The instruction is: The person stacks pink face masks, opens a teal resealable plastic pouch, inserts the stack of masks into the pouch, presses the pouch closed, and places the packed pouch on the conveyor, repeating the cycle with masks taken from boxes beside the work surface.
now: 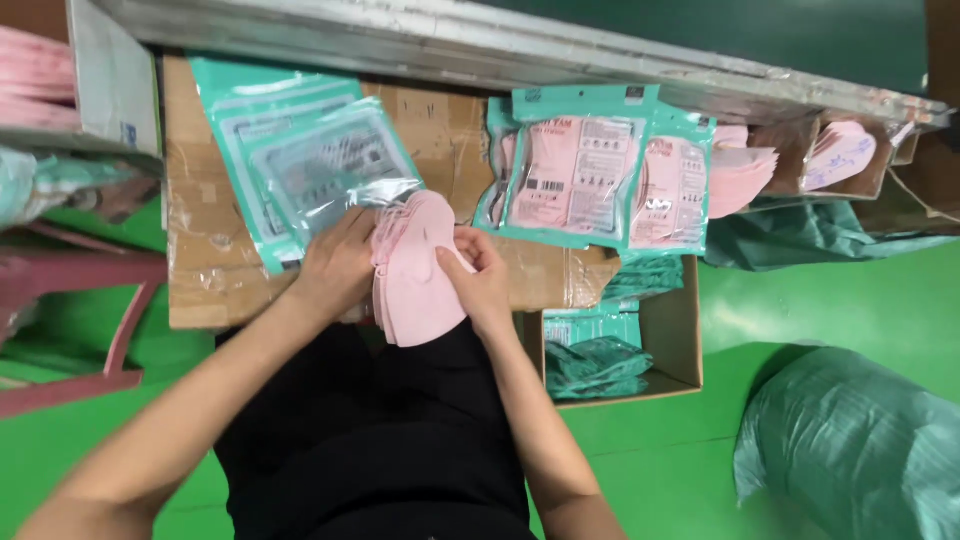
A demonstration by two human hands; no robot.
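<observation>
A stack of pink face masks [420, 270] is held over my lap between both hands. My left hand [335, 262] grips its left edge, close to the open mouth of an empty teal-and-clear pouch [325, 170] lying on the taped cardboard surface [205, 250]. My right hand [478, 272] holds the stack's right side with the thumb pressed on top. Filled pouches of pink masks [590, 175] lie to the right on the cardboard.
An open cardboard box [672, 330] with teal packets stands at my right. More pink masks [742, 170] sit in trays further right. A large green plastic bag [850, 440] lies on the green floor. A red stool [90, 300] stands on the left.
</observation>
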